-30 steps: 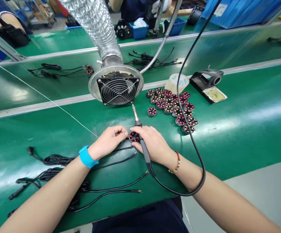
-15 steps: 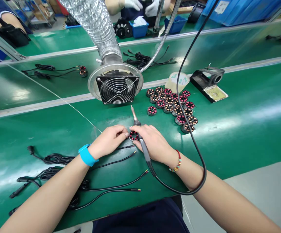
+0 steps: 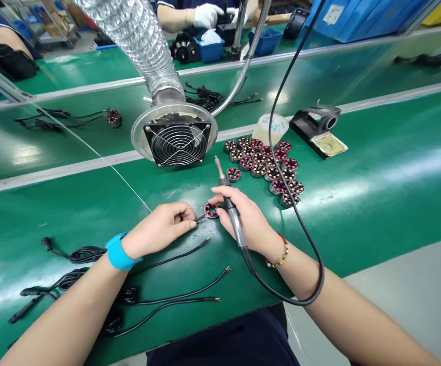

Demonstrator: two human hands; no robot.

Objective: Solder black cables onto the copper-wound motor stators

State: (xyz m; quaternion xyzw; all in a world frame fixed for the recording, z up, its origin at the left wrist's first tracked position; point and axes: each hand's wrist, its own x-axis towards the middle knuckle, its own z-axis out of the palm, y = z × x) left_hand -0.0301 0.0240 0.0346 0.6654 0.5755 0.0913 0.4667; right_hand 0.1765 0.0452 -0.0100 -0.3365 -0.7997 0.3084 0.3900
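My left hand point(image 3: 167, 223) is closed, thumb and forefinger pinching a black cable point(image 3: 201, 218) near its end. That end meets the side of a small round motor stator point(image 3: 211, 210) with red windings. My right hand point(image 3: 243, 213) holds a soldering iron point(image 3: 235, 221) against the palm, its tip pointing up and away. Fingers of the same hand are at the stator's right edge. A thin solder wire point(image 3: 119, 174) runs down from the upper left and passes behind my left hand. Several more black cables point(image 3: 182, 256) lie below, with bare coloured ends pointing right.
A fan on a duct point(image 3: 180, 145) hangs just beyond my hands. Several stators point(image 3: 258, 170) stand grouped at the right, near a soldering iron stand point(image 3: 317, 129) and a translucent roll point(image 3: 269, 128). The iron's cord point(image 3: 271, 122) loops over my right forearm. Across, a gloved person works.
My left hand has moved left and now pinches the cable at the stator. My right hand has opened out slightly around the stator, and the iron has swung to the right.
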